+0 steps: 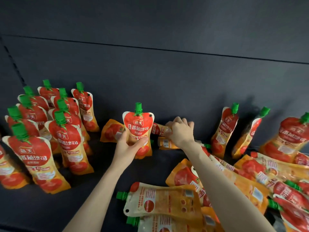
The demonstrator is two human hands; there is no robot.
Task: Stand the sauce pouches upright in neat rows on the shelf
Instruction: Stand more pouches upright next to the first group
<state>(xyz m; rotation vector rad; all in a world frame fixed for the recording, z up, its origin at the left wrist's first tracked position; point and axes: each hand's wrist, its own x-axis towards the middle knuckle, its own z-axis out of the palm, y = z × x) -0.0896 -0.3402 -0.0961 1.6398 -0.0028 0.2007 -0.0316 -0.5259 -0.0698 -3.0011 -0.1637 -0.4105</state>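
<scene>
Red-and-orange sauce pouches with green caps fill the dark shelf (100, 198). Several pouches (66, 136) stand upright in rows at the left. My left hand (128, 146) grips the lower half of one upright pouch (138, 124) at the middle of the shelf. My right hand (180, 131) reaches further back and grips a pouch lying on its side (158, 129) against the back wall. Another lying pouch (166, 144) is just below that hand. A flat pouch (111, 130) lies behind the held upright one.
Two pouches (224, 129) lean upright against the back wall at the right. A loose heap of lying pouches (250, 178) covers the right and front right, one (160, 200) under my right forearm. The dark back wall (167, 81) rises behind.
</scene>
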